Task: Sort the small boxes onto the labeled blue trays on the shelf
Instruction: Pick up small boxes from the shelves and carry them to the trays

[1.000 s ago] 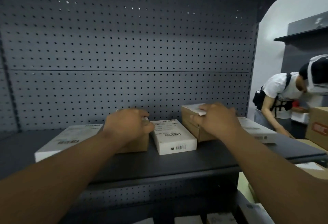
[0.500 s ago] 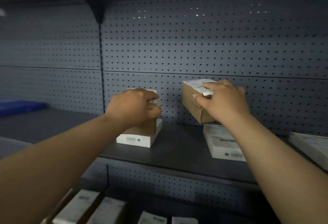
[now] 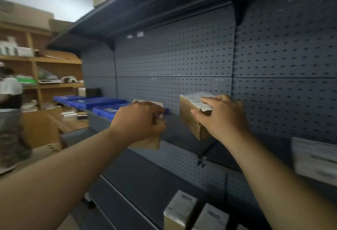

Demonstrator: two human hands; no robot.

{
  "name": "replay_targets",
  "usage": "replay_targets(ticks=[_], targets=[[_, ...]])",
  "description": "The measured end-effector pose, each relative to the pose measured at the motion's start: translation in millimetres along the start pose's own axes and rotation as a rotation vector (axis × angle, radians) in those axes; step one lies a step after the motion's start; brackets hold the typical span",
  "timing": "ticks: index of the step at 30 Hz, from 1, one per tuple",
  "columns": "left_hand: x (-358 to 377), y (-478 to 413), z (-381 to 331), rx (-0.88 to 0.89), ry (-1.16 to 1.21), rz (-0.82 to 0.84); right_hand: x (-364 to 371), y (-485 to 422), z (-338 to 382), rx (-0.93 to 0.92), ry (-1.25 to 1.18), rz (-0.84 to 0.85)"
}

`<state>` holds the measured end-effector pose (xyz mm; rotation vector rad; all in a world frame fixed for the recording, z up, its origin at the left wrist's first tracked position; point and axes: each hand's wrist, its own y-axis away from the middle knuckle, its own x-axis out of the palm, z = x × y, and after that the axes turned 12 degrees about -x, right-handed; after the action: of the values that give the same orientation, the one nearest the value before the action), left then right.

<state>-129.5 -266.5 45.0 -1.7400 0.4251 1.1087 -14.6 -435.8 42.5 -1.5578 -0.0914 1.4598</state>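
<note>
My left hand (image 3: 141, 122) grips a small brown cardboard box (image 3: 150, 141) with a white label, held in the air in front of the dark shelf. My right hand (image 3: 221, 118) grips a second brown box (image 3: 189, 120) with a white label on top, lifted above the shelf board. Several blue trays (image 3: 94, 102) with white labels sit in a row on the shelf further left, beyond my left hand. The nearest blue tray (image 3: 105, 112) lies just left of my left hand.
A white box (image 3: 315, 158) lies on the shelf at the far right. Small boxes (image 3: 179, 209) stand on the lower shelf. A dark pegboard (image 3: 182, 62) backs the shelf. Another person (image 3: 9, 113) stands at the left by wooden shelving (image 3: 54, 60).
Both hands have lifted their boxes off the shelf and carried them left along it. My view swung left, bringing the blue trays and the wooden shelving into sight.
</note>
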Motion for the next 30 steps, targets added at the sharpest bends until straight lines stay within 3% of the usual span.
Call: replay_targets(ticks=[8,19,30], targets=[[-5.4,-32.3,211.9,-0.137,-0.125,-0.027,134.7,-86.0,166.6,-0.085,-0.153,0.041],[26.5,-84.2,424.0,-0.333,-0.218,-0.062,295.2,-203.1,332.5,-0.226,-0.284,0.126],[73.9,-241.7,620.2,-0.352,-0.271,-0.093,464.1,-380.2,450.9,-0.221,-0.300,0.087]])
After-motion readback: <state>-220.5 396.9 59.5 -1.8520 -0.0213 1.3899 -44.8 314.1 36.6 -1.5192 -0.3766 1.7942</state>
